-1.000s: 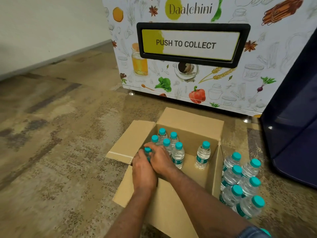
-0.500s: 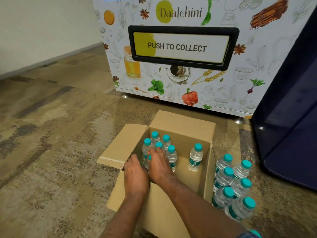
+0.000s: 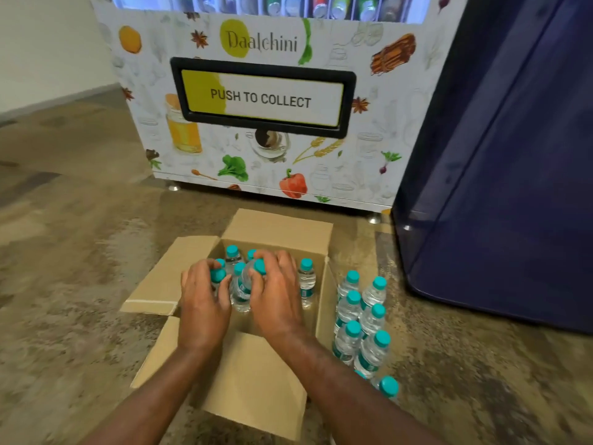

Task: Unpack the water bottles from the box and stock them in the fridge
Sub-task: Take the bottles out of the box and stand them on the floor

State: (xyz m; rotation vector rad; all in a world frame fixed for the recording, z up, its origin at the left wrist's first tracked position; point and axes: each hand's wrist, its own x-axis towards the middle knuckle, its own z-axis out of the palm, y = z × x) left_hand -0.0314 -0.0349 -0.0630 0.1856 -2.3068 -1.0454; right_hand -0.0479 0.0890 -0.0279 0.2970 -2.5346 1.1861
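An open cardboard box (image 3: 279, 224) sits on the floor with several clear, teal-capped water bottles inside. My left hand (image 3: 202, 300) grips one bottle (image 3: 218, 275) near its cap at the box's left side. My right hand (image 3: 276, 293) curls round bottles (image 3: 244, 289) in the cluster's middle. One bottle (image 3: 306, 279) stands alone at the box's right wall. Several more bottles (image 3: 361, 319) stand on the floor just right of the box.
A vending machine (image 3: 266, 101) with a "PUSH TO COLLECT" flap stands right behind the box. A dark blue door panel (image 3: 500, 175) angles out at the right, close to the floor bottles. Patterned floor (image 3: 70, 252) stretches to the left.
The hands have spread apart and closed round bottles, which now sit higher in the box. The camera has tilted up, showing more of the vending machine.
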